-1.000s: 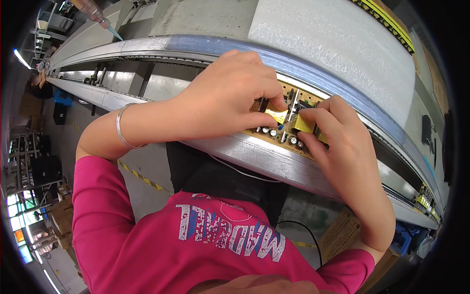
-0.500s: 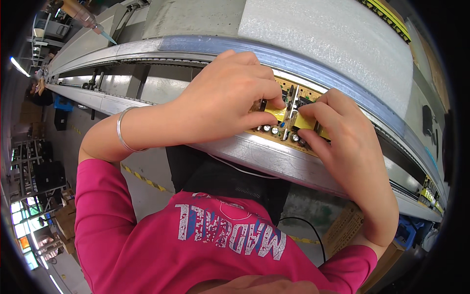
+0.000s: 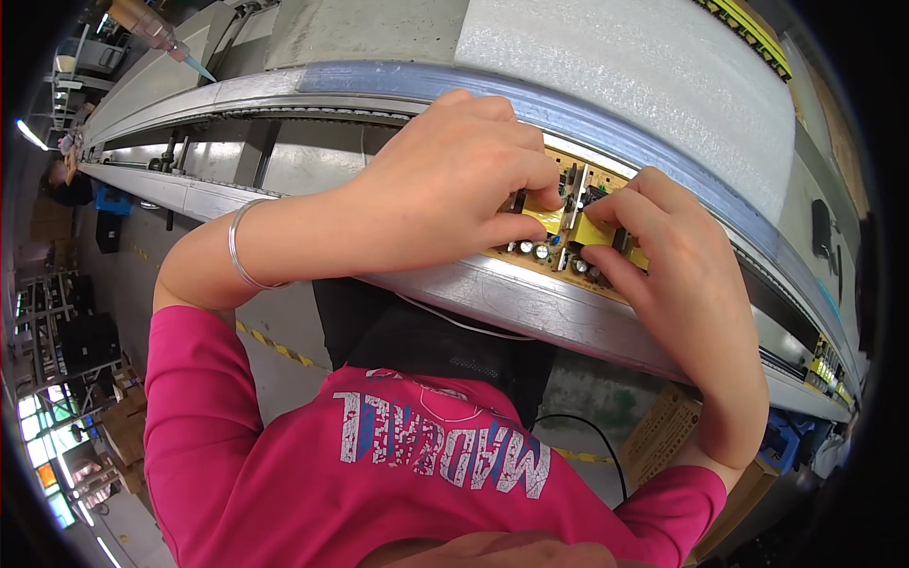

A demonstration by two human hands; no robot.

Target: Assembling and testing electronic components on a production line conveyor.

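Observation:
A tan circuit board (image 3: 600, 177) crowded with parts lies across the conveyor rails in front of me. My left hand (image 3: 464, 185) reaches over its left part, thumb and index finger closed round a yellow-wrapped transformer (image 3: 543, 221). On the other side of upright metal heat sinks (image 3: 578, 197), my right hand (image 3: 677, 246) pinches a second yellow transformer (image 3: 591, 232) between thumb and fingers. Small round capacitors (image 3: 541, 252) stand along the board's near edge, below the fingertips. My hands hide the board's left and right ends.
The near metal rail (image 3: 473, 298) runs between my body and the board. Beyond the far rail (image 3: 398, 80) lies a white foam sheet (image 3: 625, 85). A dispensing syringe (image 3: 156, 33) hangs at the upper left. More boards (image 3: 827, 372) sit on the line at far right.
Both hands and the board have shifted slightly to the right along the rails. The grip on the two transformers looks the same.

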